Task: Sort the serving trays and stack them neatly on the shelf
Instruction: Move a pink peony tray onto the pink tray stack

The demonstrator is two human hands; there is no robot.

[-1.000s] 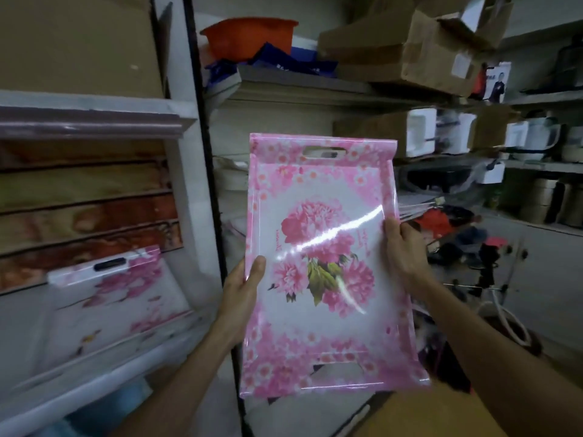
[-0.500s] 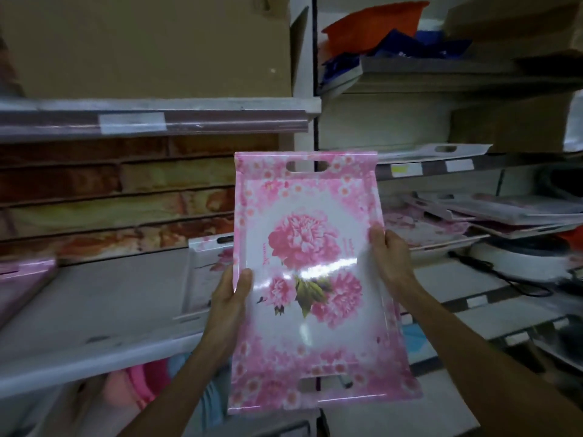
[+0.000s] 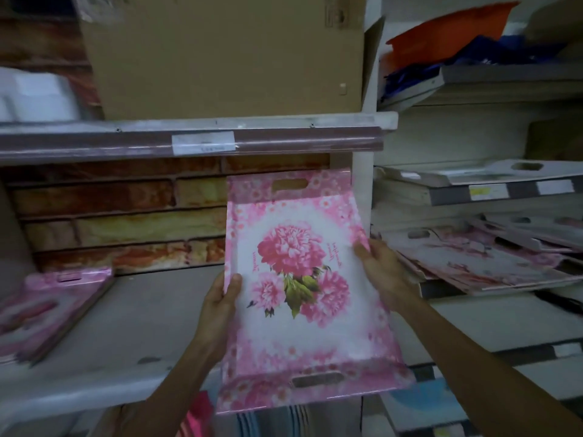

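Note:
I hold a pink floral serving tray (image 3: pixel 303 339) by both long edges, its face toward me and its far handle pointing at the shelf. My left hand (image 3: pixel 220 307) grips the left rim, thumb on the face. My right hand (image 3: pixel 378 272) grips the right rim. The tray hangs over the front edge of the grey shelf (image 3: pixel 132 335). A stack of similar pink trays (image 3: pixel 47 307) lies at the shelf's left end. More trays (image 3: pixel 479 257) lie loosely piled on the shelves to the right.
A shelf board (image 3: pixel 195 134) with a label strip runs above, carrying a large cardboard box (image 3: pixel 227 55). A brick-pattern backing (image 3: pixel 126 216) closes the shelf's rear. A white upright (image 3: pixel 362 197) divides the two bays. Orange and blue items (image 3: pixel 451 36) sit top right.
My view has swung left, bringing the grey shelf in front of me. The tray has gone with my hands toward that shelf and tilted flatter; both grips are unchanged.

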